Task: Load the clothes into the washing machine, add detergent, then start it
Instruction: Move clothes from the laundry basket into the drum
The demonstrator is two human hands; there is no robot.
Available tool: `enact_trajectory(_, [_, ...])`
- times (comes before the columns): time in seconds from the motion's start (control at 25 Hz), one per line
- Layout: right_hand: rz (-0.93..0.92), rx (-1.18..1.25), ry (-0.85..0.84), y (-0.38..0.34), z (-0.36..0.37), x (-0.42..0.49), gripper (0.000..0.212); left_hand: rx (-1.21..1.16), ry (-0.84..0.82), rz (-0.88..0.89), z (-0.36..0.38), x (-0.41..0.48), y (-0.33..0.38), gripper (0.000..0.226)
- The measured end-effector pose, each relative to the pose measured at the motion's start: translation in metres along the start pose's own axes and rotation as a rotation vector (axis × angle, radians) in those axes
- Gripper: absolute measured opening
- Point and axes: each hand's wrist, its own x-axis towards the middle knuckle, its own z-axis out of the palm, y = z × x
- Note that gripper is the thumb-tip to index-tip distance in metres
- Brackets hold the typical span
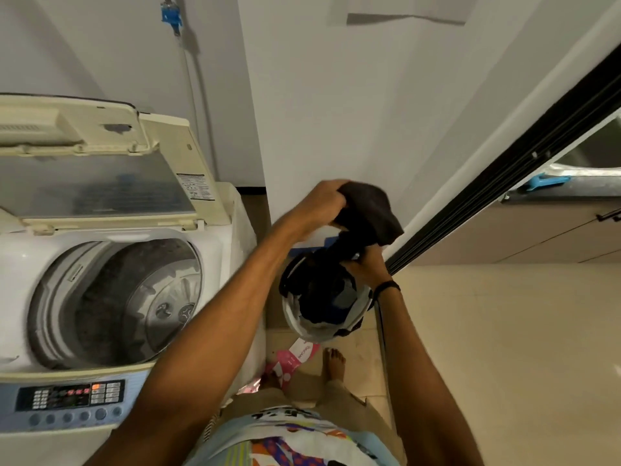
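Dark garment (pixel 373 210) — tight in left hand (pixel 322 203), right hand (pixel 364 268)

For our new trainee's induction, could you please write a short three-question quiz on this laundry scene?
1. True or false: the lid of the washing machine is closed.
2. The dark garment gripped by the left hand is: A) inside the drum B) above the laundry basket C) lying on the floor.
3. Fill in: the black wristband is on the ___ arm.
Key: 1 false; 2 B; 3 right.
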Motion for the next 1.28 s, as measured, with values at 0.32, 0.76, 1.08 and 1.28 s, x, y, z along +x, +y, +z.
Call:
enact_trajectory(0.32, [-0.022,0.204,-0.125,-0.014,-0.037,0.007,0.018,-0.07,0.668,0.214,-0.042,-0.017,0.068,0.022])
enact_trajectory(0.76, [-0.126,0.757,-0.116,-0.142,-0.126,0.0,0.02,0.512,0.184,-0.437,0.013,-0.015,-0.071,0.111])
enact_trajectory(1.08, [-0.39,0.143,-0.391,-0.117,-0.128,0.026,0.073,-0.39,0.533,-0.076,0.0,-0.04,0.002,0.026])
enact_trajectory(1.28, [-0.56,0.266,-0.655,-0.17,-0.076,-0.013,0.016,-0.515,0.582,0.148,-0.055,-0.103,0.069,0.027])
